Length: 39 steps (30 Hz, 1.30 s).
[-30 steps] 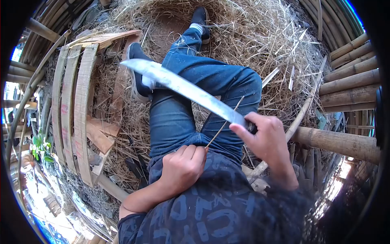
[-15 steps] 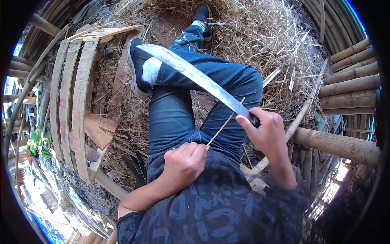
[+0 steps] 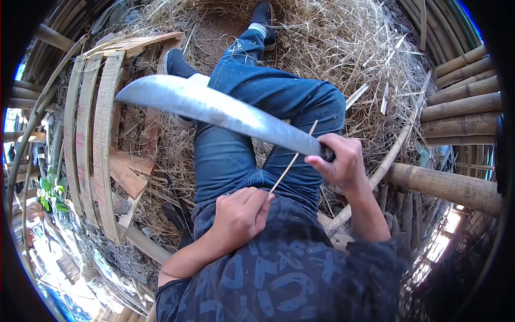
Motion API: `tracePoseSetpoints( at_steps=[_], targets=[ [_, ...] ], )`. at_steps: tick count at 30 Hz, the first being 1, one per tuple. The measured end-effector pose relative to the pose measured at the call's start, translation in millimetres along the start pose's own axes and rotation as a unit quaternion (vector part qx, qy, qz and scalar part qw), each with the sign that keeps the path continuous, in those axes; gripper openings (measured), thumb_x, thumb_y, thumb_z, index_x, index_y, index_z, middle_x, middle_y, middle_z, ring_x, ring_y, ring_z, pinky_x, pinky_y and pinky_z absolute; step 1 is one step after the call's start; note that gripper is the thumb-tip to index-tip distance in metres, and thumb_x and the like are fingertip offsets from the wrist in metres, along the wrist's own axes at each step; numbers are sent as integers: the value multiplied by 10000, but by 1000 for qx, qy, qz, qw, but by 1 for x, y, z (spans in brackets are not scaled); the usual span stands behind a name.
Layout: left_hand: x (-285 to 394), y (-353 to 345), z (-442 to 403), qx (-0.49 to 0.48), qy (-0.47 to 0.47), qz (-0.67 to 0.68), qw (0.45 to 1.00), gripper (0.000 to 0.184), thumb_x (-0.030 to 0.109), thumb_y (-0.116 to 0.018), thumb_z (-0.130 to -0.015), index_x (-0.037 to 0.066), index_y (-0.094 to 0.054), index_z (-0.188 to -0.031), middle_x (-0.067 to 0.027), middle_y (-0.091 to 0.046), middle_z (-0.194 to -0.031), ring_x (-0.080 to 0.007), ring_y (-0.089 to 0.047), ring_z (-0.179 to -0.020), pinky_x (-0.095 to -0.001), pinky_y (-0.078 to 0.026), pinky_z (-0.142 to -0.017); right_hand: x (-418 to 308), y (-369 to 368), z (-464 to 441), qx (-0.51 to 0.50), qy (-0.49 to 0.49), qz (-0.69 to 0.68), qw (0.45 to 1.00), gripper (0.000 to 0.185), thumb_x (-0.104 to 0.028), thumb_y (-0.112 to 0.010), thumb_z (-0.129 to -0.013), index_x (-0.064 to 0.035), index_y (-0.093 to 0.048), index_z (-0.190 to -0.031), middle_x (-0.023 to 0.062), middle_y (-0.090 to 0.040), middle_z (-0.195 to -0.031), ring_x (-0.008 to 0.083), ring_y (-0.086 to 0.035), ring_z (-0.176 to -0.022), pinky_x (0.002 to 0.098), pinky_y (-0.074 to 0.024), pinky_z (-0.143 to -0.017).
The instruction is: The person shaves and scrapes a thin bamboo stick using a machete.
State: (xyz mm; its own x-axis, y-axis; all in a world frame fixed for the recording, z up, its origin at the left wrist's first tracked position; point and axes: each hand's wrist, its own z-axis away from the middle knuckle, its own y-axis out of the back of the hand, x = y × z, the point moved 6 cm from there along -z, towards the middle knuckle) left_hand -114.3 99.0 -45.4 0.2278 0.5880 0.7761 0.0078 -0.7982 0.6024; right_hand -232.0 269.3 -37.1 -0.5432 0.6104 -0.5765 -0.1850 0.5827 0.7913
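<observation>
Head view: right grip (image 3: 343, 164) wrapped round machete handle (image 3: 328, 154); left grip (image 3: 241, 213) seemingly pinching thin stick (image 3: 286, 170)

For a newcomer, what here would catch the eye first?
Probably the long, shiny metal machete, held by the right hand above the blue jeans. Then the thin, pale stick in the left hand, passing beneath the machete. At picture left, a slatted wooden frame stands out.
</observation>
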Motion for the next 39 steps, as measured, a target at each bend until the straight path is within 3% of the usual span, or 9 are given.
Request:
tracePoseSetpoints(
  at_steps=[3, 9, 11, 13, 19, 25, 29, 39],
  targets=[
    [-3, -2, 1, 17, -2, 10, 1000, 148, 55, -654, -800, 51, -531, -718, -60, -502, -601, -214, -549, -525, -332, -396, -451, 5, -1, 0, 5, -10, 7, 1000, 477, -476, -734, -740, -13, -620, -739, 117, -605, -636, 280, -612, -525, 333, -470, -480],
    [-3, -5, 4, -16, 4, 22, 1000, 147, 46, -646, -803, 43, -528, -716, -68, -532, -616, -227, -558, -526, -334, -395, -443, -3, -1, 2, 15, 61, 2, 998, 474, -472, -737, -738, -11, -624, -743, 113, -607, -642, 277, -616, -533, 331, -475, -489],
    [-2, -3, 4, -3, 5, 30, 1000, 153, 45, -646, -802, 44, -522, -712, -70, -532, -614, -231, -555, -524, -337, -394, -444, 12, 2, -4, 9, -17, 13, 1000, 492, -488, -719, -751, -6, -625, -747, 111, -606, -641, 271, -610, -526, 322, -466, -486],
    [-2, -4, 5, 12, -6, 38, 999, 155, 46, -647, -802, 45, -522, -710, -68, -530, -612, -228, -552, -523, -336, -391, -443, 20, 6, -3, 33, -33, 11, 999, 489, -483, -724, -748, -3, -629, -752, 111, -603, -637, 268, -614, -532, 317, -466, -487],
    [-2, -2, 2, -2, -2, 25, 1000, 155, 48, -652, -798, 45, -524, -712, -65, -529, -612, -224, -550, -522, -333, -386, -440, -9, 1, 3, -1, 34, -43, 999, 475, -466, -730, -752, -2, -629, -764, 120, -602, -640, 276, -620, -544, 320, -479, -499],
    [-1, -2, 3, 13, -8, 30, 999, 167, 48, -650, -800, 47, -512, -706, -65, -517, -609, -225, -544, -520, -332, -383, -437, 7, 4, -3, 4, -29, -29, 999, 478, -477, -716, -764, -8, -625, -765, 136, -591, -643, 285, -617, -545, 325, -472, -496],
    [1, -1, 0, 1, -7, 35, 999, 173, 48, -643, -805, 49, -504, -703, -65, -516, -610, -226, -543, -519, -334, -382, -434, -13, -2, 2, -11, 23, -74, 997, 485, -463, -743, -734, 8, -627, -751, 129, -618, -663, 289, -628, -563, 329, -483, -510],
    [-3, -5, 4, -3, -1, 42, 999, 167, 49, -633, -816, 48, -505, -709, -72, -526, -615, -232, -556, -527, -339, -391, -439, -4, -7, 3, 0, 9, -65, 998, 470, -449, -758, -721, 2, -630, -749, 132, -619, -665, 290, -627, -558, 333, -481, -504]
  ],
)
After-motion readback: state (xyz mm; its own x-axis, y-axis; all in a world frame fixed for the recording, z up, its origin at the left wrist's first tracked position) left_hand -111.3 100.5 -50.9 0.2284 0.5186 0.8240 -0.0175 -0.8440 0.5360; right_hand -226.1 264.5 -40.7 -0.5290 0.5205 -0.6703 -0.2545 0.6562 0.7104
